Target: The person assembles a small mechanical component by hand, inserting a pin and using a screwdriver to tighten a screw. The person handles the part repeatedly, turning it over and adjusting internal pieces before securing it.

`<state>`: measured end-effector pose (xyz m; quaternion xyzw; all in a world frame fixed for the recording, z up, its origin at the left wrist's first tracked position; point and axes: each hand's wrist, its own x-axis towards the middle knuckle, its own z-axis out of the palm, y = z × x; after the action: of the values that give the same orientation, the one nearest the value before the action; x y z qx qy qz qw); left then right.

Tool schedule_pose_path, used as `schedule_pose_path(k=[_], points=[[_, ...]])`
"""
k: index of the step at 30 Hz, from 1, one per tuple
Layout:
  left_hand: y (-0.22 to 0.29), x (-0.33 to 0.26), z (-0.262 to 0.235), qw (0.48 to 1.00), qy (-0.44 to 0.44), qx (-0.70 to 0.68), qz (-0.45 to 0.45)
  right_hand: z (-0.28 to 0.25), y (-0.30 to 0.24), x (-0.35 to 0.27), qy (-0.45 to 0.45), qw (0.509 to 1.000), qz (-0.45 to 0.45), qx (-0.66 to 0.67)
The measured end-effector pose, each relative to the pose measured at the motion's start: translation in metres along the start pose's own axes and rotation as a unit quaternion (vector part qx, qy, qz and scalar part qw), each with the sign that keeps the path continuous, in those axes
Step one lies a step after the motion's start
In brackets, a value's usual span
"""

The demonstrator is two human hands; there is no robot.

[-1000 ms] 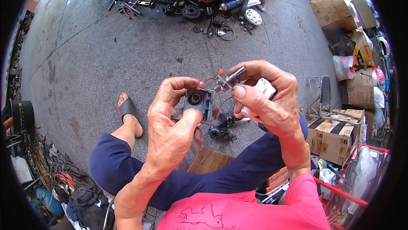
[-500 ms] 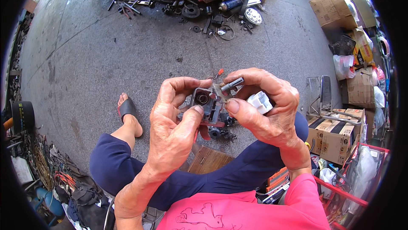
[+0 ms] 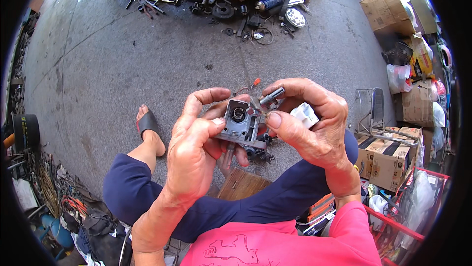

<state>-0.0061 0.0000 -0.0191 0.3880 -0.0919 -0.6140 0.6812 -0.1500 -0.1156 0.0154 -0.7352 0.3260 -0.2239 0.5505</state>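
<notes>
My left hand [image 3: 192, 155] is closed round a small grey metal housing [image 3: 235, 129], gripping it between thumb and fingers. The housing's open face points up at me and shows a round bore with a ring or coil inside. Close beside its right edge, my right hand [image 3: 319, 131] pinches a short metal piece with a steel pin [image 3: 272, 96] sticking out between thumb and forefinger. A white plastic block [image 3: 305, 114], like a connector shell, sits in that same hand's curled fingers. Where the metal piece meets the housing, I cannot tell whether they touch.
Below my hands stand a wooden block [image 3: 242, 184] and dark metal parts [image 3: 253, 152]. An orange-tipped wire [image 3: 256, 82] lies beyond them. Scrap rods and parts [image 3: 221, 10] are heaped at the far side. Cardboard boxes [image 3: 391, 162] and a red-rimmed basket [image 3: 393, 224] stand at the right.
My left hand has turned the housing so its bore faces me more fully, and the left thumb has shifted up along its side. My right hand has barely moved.
</notes>
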Motion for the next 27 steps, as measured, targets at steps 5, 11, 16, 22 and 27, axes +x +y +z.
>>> schedule_pose_path(k=[5, 11, 16, 22, 27], points=[[0.004, -0.002, -0.001, 0.998, -0.009, 0.056, -0.03, 0.0, 0.006, 0.003, -0.006, 0.992, -0.074, -0.104], [0.007, -0.004, 0.009, 0.999, -0.006, 0.026, -0.035, 0.0, 0.008, 0.004, -0.031, 0.99, -0.067, -0.119], [0.011, -0.004, 0.005, 0.999, -0.024, 0.018, -0.045, 0.002, 0.007, 0.006, -0.043, 0.994, -0.03, -0.098], [0.011, -0.006, 0.007, 0.998, -0.02, 0.042, -0.041, 0.005, 0.012, 0.007, -0.037, 0.99, -0.073, -0.118], [0.009, -0.005, 0.008, 0.998, -0.021, 0.038, -0.035, 0.006, 0.012, 0.008, -0.03, 0.983, -0.096, -0.153]])
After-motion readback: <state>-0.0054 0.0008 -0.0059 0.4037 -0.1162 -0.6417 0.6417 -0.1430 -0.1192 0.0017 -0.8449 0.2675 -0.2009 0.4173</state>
